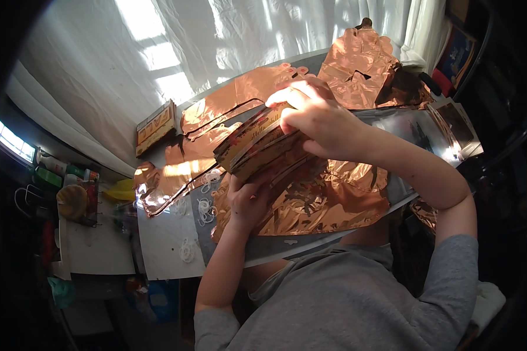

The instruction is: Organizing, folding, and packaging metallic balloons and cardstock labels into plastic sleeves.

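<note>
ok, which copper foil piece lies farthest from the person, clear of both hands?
The crumpled copper foil piece at the table's far edge by the white curtain. The other foil sheets lie nearer, under the hands and card stack.

Foil balloons: shiny copper-rose, creased, bright glints where sun hits. Card stack: brown-tan edges, top face tan with dark lettering and red marks. Small box: yellow-orange with brown bands. Curtain: white, sunlit patches. Tabletop: pale grey. Sleeves: plain grey.
</note>
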Demonstrator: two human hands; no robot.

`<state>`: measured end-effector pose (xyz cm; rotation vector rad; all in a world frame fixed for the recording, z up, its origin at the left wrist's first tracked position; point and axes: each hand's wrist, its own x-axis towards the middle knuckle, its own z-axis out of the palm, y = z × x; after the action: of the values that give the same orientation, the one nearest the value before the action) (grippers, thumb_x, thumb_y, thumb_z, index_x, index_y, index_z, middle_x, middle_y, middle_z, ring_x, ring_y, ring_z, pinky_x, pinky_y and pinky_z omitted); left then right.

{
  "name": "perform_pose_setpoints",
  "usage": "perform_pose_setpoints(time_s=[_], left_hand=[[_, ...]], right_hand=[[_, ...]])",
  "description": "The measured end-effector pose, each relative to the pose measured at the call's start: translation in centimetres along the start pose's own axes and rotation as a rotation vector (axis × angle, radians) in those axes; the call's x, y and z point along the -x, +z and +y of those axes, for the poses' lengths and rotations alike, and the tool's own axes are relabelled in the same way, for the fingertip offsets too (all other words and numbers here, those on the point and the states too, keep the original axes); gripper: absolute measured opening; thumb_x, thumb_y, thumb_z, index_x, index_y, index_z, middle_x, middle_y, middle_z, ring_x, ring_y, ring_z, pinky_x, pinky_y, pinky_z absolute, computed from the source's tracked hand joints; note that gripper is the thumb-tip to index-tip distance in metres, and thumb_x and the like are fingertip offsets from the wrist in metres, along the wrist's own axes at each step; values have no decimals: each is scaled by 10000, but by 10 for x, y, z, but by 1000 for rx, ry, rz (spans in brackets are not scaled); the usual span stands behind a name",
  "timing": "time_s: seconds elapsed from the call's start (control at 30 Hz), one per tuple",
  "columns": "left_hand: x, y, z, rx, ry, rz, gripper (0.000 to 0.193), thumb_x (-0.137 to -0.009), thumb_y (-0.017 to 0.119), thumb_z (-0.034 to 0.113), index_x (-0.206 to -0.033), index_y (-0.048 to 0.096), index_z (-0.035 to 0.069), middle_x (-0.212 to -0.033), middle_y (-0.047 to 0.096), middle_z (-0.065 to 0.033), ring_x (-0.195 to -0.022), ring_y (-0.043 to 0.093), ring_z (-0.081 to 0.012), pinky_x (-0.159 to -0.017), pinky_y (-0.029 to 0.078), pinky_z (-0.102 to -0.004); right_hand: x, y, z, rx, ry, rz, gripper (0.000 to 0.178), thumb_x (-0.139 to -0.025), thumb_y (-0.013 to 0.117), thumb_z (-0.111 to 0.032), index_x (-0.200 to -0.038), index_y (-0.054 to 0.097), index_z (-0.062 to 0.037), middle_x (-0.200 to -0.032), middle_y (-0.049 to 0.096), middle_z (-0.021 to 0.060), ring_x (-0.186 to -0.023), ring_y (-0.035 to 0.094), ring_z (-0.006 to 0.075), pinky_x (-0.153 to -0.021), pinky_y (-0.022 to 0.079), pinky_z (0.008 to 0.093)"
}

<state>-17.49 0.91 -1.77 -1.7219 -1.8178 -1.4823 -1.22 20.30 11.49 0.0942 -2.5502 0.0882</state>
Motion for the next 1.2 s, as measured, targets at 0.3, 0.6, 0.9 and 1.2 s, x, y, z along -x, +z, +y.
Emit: perform_pose_setpoints(time_s=[0.3, 0.6, 0.9, 1.2], left_hand=[[-6, -2, 3, -73, 50, 11, 313, -763, 816, -44, -1043, 797, 95, -1105, 680, -124, -998, 682, -295, -799, 563, -369], [-7, -2, 5, -108, 103, 22, 327, -759, 832, -24, -1060, 802, 101, -1151, 686, -129, -1057, 664, -300, -871, 549, -382], [-7, -1, 1, -19, 101, -23, 352, -729, 819, -13, -1042, 825, 146, -1174, 666, -116, -1100, 608, -338, -935, 504, -414], [-5, 2, 0, -46, 109, 0, 348, -718, 834, 11, -1029, 831, 166, -1156, 671, -83, -1085, 613, -314, -935, 495, -399]], right_hand=[[-10, 2, -9, -250, 276, -106, 309, -699, 745, 23, -990, 645, 13, -1321, 549, 178, -1283, 499, 400, -1106, 413, 468], [-10, -4, -15, -35, 205, 10, 251, -739, 743, -44, -954, 618, -14, -1208, 558, 171, -1157, 561, 364, -1028, 455, 456], [2, -1, -26, 99, 158, 37, 316, -769, 727, -67, -1037, 560, -66, -1066, 590, 142, -1022, 599, 346, -884, 515, 436], [4, -13, -4, -246, 216, -216, 294, -726, 711, -33, -988, 579, -48, -1008, 605, 132, -1047, 587, 339, -937, 440, 452]])
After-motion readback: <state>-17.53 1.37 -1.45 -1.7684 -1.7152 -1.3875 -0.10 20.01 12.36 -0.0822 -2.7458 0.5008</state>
